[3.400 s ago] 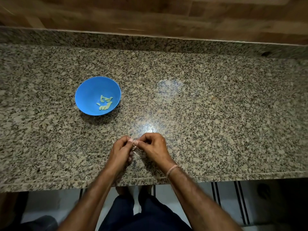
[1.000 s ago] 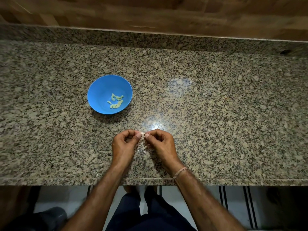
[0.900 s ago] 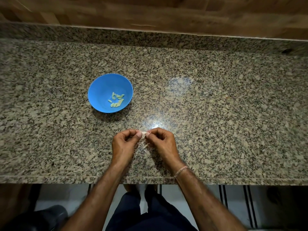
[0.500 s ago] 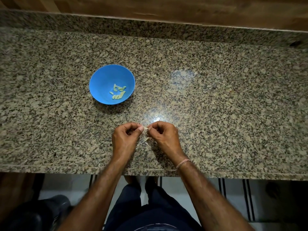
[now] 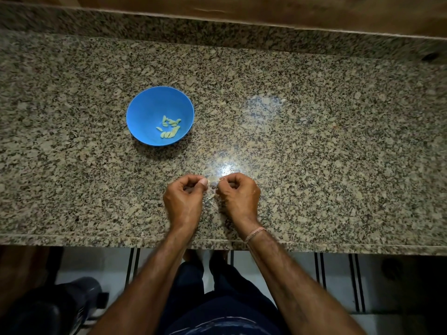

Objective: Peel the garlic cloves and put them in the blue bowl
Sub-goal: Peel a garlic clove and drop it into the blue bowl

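Left hand [image 5: 185, 200] and right hand [image 5: 238, 195] curled near the worktop [image 5: 338, 153] front edge, fingers pinching one small garlic clove [image 5: 214, 183] between them. Peel scraps [image 5: 211, 198] below it. Blue bowl [image 5: 154, 105] with peeled cloves [image 5: 169, 128] further back, left of the hands.

A garlic clove [image 5: 213, 183], pinched between the curled left hand [image 5: 185, 201] and right hand [image 5: 238, 198], is too small to show whether skin remains. Pale scraps [image 5: 211, 199] below it blur into the speckled granite countertop [image 5: 314, 146], cut off at 3 and 9 o'clock. Peeled cloves [image 5: 169, 128] in the blue bowl [image 5: 147, 110] overlap beyond counting.
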{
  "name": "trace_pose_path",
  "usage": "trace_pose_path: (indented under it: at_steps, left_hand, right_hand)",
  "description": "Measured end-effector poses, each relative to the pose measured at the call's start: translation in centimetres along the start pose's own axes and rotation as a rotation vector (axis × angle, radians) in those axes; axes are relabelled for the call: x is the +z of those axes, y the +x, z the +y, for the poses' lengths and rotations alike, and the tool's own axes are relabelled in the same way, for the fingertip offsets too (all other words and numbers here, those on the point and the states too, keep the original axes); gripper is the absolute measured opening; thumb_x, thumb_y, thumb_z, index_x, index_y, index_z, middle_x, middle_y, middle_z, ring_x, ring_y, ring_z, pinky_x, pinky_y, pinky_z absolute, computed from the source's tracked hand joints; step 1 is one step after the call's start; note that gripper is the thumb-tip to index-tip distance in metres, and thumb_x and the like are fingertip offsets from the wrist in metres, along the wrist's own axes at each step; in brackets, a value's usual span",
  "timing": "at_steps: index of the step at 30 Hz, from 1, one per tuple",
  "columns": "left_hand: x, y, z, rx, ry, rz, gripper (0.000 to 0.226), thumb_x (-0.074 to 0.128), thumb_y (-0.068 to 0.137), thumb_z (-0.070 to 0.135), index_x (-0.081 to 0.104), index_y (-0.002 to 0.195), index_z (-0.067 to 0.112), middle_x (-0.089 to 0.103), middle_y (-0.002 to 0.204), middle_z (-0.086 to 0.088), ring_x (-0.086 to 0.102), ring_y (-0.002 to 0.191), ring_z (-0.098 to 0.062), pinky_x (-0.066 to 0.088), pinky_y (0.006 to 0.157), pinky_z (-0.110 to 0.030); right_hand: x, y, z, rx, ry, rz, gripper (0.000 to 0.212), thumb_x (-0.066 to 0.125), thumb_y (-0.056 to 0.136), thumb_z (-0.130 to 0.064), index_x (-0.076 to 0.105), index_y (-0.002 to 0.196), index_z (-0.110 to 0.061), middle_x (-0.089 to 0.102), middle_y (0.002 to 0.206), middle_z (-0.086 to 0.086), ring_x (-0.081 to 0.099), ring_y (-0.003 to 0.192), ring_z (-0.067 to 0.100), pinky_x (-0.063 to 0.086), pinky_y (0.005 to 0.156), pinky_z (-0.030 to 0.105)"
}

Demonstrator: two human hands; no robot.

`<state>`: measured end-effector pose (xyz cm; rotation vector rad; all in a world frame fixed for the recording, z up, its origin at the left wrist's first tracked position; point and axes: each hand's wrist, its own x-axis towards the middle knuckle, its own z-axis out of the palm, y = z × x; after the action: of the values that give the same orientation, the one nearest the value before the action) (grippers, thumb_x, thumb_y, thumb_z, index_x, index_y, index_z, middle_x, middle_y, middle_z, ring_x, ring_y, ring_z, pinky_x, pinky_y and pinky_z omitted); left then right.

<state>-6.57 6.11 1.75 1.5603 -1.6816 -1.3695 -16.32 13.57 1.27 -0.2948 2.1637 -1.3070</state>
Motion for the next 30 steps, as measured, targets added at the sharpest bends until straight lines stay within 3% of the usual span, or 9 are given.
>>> trace_pose_path:
  at_steps: [5, 10, 13, 17, 20, 23, 26, 28, 30]
  left_hand:
    - [-0.2, 0.2, -0.7, -0.078, -0.129, -0.014, 0.01, 0.078, 0.091, 0.011, 0.078, 0.102, 0.011, 0.079, 0.091, -0.003, 0.078, 0.084, -0.014, 0.066, 0.076, -0.035]
    - [0.0, 0.2, -0.8, -0.115, -0.138, -0.044, 0.011, 0.079, 0.091, 0.018, 0.078, 0.102, 0.014, 0.079, 0.09, 0.0, 0.077, 0.087, -0.014, 0.064, 0.077, -0.033]
    - [0.2, 0.4, -0.8, -0.159, -0.171, -0.058, 0.012, 0.079, 0.091, 0.019, 0.079, 0.102, 0.015, 0.079, 0.092, -0.002, 0.074, 0.085, -0.017, 0.063, 0.075, -0.033]
    - [0.3, 0.5, -0.7, -0.231, -0.233, -0.09, 0.013, 0.078, 0.092, 0.019, 0.078, 0.103, 0.013, 0.077, 0.093, -0.004, 0.065, 0.073, -0.009, 0.054, 0.062, -0.02]
    - [0.3, 0.5, -0.4, -0.289, -0.323, -0.134, 0.014, 0.077, 0.092, 0.018, 0.078, 0.104, 0.01, 0.077, 0.091, -0.005, 0.062, 0.065, -0.003, 0.052, 0.065, -0.02]
    - [0.4, 0.3, 0.2, -0.299, -0.331, -0.168, 0.014, 0.076, 0.093, 0.017, 0.078, 0.103, 0.008, 0.079, 0.093, -0.006, 0.066, 0.064, 0.0, 0.053, 0.074, -0.024]
    - [0.2, 0.3, 0.3, -0.27, -0.279, -0.176, 0.013, 0.074, 0.095, 0.02, 0.079, 0.098, 0.008, 0.08, 0.092, -0.005, 0.075, 0.08, -0.01, 0.057, 0.093, -0.034]
    - [-0.1, 0.5, 0.3, -0.201, -0.171, -0.177, 0.013, 0.073, 0.096, 0.024, 0.079, 0.093, 0.013, 0.079, 0.091, -0.002, 0.076, 0.091, -0.017, 0.061, 0.092, -0.041]
    - [-0.3, 0.5, 0.3, -0.116, -0.033, -0.182, 0.015, 0.07, 0.098, 0.029, 0.077, 0.091, 0.018, 0.077, 0.088, 0.0, 0.074, 0.088, -0.017, 0.062, 0.085, -0.042]
  right_hand:
    - [-0.7, 0.2, -0.1, 0.045, 0.043, -0.035, 0.01, 0.077, 0.092, -0.02, 0.075, 0.089, -0.01, 0.077, 0.082, 0.001, 0.075, 0.076, 0.014, 0.062, 0.066, 0.022]
    - [-1.1, 0.6, 0.4, -0.063, -0.106, -0.034, 0.007, 0.073, 0.097, -0.016, 0.076, 0.092, -0.012, 0.073, 0.081, -0.005, 0.067, 0.067, -0.005, 0.052, 0.06, 0.009]
    - [-1.7, 1.0, 1.0, -0.196, -0.281, -0.028, 0.006, 0.072, 0.097, -0.016, 0.077, 0.093, -0.015, 0.073, 0.081, -0.008, 0.068, 0.073, 0.001, 0.057, 0.07, 0.018]
    - [-1.8, 1.0, 1.6, -0.352, -0.441, 0.0, 0.016, 0.07, 0.097, -0.007, 0.078, 0.106, -0.017, 0.073, 0.101, -0.005, 0.066, 0.09, 0.009, 0.059, 0.081, 0.027]
    - [-1.5, 0.6, 0.8, -0.321, -0.213, -0.102, 0.021, 0.068, 0.098, -0.007, 0.077, 0.115, -0.016, 0.075, 0.109, -0.004, 0.068, 0.1, 0.007, 0.057, 0.087, 0.02]
    - [-1.1, 0.7, 0.4, -0.178, 0.014, -0.206, 0.012, 0.076, 0.095, -0.016, 0.077, 0.107, -0.015, 0.077, 0.103, -0.004, 0.072, 0.097, 0.006, 0.061, 0.088, 0.026]
    - [-0.9, 0.9, 0.8, -0.164, 0.044, -0.209, 0.008, 0.078, 0.093, -0.016, 0.077, 0.1, -0.013, 0.077, 0.097, -0.003, 0.073, 0.093, 0.01, 0.063, 0.087, 0.032]
    - [-0.9, 0.8, 0.9, -0.186, 0.054, -0.208, 0.009, 0.078, 0.094, -0.017, 0.076, 0.101, -0.013, 0.077, 0.097, -0.003, 0.073, 0.093, 0.011, 0.063, 0.086, 0.032]
    - [-1.0, 0.6, 1.0, -0.192, 0.089, -0.222, 0.009, 0.077, 0.094, -0.017, 0.076, 0.102, -0.012, 0.077, 0.097, -0.002, 0.073, 0.093, 0.011, 0.063, 0.086, 0.032]
